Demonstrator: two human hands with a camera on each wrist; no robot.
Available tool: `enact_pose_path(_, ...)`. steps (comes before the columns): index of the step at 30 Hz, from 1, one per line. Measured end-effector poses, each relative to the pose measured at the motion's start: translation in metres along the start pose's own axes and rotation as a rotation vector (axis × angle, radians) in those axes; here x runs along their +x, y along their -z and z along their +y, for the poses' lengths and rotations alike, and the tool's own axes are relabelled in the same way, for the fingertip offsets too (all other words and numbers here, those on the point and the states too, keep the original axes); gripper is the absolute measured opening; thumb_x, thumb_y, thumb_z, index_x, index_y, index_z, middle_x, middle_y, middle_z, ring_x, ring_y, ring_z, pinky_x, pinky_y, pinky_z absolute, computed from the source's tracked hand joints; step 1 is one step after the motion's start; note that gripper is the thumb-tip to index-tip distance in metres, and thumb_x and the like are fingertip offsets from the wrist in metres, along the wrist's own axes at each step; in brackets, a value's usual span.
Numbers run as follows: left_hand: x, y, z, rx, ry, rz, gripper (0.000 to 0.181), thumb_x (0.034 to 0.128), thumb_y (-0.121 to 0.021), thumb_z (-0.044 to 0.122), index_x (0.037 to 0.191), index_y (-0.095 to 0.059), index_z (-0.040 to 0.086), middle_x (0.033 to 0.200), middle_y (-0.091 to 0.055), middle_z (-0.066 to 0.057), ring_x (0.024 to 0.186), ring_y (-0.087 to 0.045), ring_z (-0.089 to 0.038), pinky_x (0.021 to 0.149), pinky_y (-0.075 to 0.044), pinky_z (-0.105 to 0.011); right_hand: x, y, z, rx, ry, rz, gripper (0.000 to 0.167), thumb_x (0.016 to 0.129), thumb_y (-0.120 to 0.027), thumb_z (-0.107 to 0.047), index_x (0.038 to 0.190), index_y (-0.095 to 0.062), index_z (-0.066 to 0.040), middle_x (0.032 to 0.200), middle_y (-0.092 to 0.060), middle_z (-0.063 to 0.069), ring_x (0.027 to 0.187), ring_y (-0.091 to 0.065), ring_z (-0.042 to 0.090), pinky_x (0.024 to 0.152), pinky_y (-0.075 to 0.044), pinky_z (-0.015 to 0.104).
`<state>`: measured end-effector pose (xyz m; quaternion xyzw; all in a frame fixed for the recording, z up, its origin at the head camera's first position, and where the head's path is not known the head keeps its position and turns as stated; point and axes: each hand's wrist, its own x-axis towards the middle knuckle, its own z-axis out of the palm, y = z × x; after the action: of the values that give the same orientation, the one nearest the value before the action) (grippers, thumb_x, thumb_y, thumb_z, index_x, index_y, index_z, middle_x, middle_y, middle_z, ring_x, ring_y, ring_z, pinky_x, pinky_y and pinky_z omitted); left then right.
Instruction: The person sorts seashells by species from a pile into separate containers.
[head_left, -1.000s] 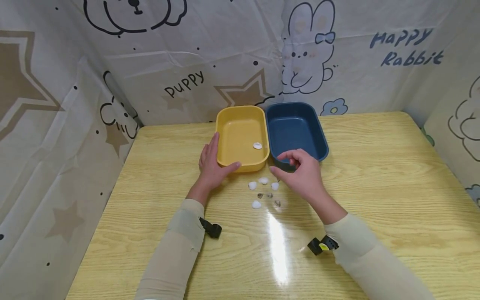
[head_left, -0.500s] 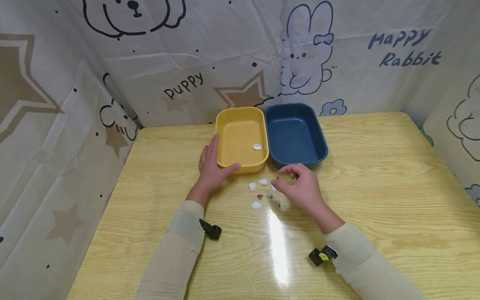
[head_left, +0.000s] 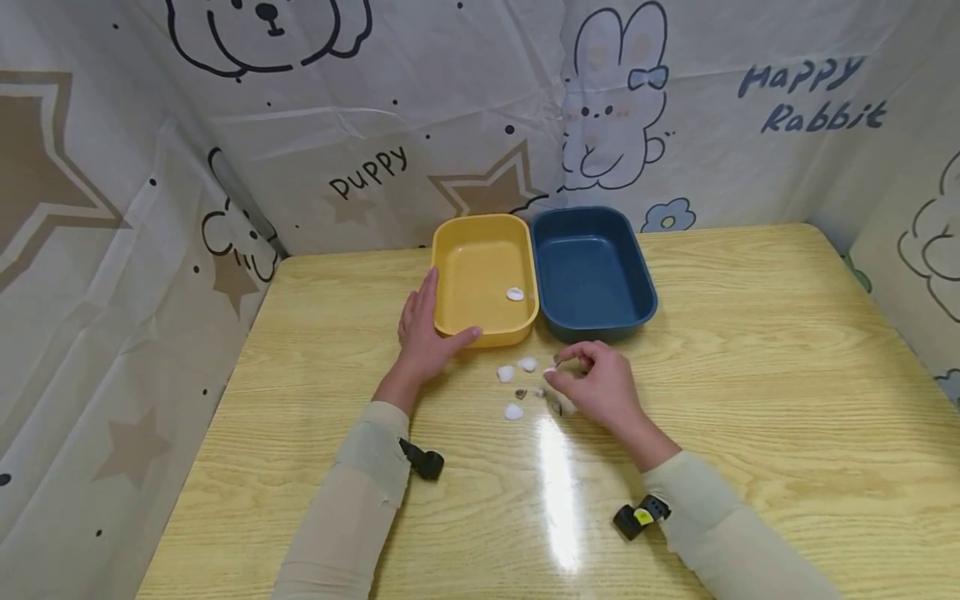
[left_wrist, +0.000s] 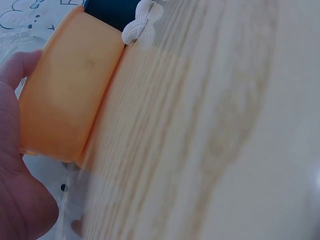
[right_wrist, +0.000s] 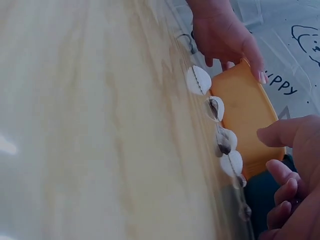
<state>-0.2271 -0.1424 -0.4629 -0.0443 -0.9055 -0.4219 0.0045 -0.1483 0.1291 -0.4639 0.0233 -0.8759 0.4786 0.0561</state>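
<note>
right hand (head_left: 603, 385): thumb and fingers parted, nothing visibly held | white seashell (head_left: 550, 369): right at its fingertips, long axis unclear | left hand (head_left: 424, 335): farther off, straight fingers against yellow tray (head_left: 476, 271)

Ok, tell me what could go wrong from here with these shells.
The right grip might fumble the white shell it partly covers, or knock the dark shell close by. The left grip, resting against the yellow box, might push it against the blue box beside it.
</note>
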Motion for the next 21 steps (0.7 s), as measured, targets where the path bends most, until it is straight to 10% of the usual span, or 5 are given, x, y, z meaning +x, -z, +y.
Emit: enact_pose_path(21,0.0002,0.0003,-0.0001,-0.003,0.007,-0.002,0.114,0.0783,-0.077,0.059,0.157,0.005,0.047,0.166,-0.003,0.014,0.149,0.007,-0.024,0.115,0.002,-0.054,0.0027,-0.008,0.0089,-0.159,-0.018,-0.03,0.023,0.076,-0.083,-0.025,0.09,-0.076,-0.008,0.078,-0.055,0.004,0.073,-0.05,0.021,0.067,-0.039,0.036)
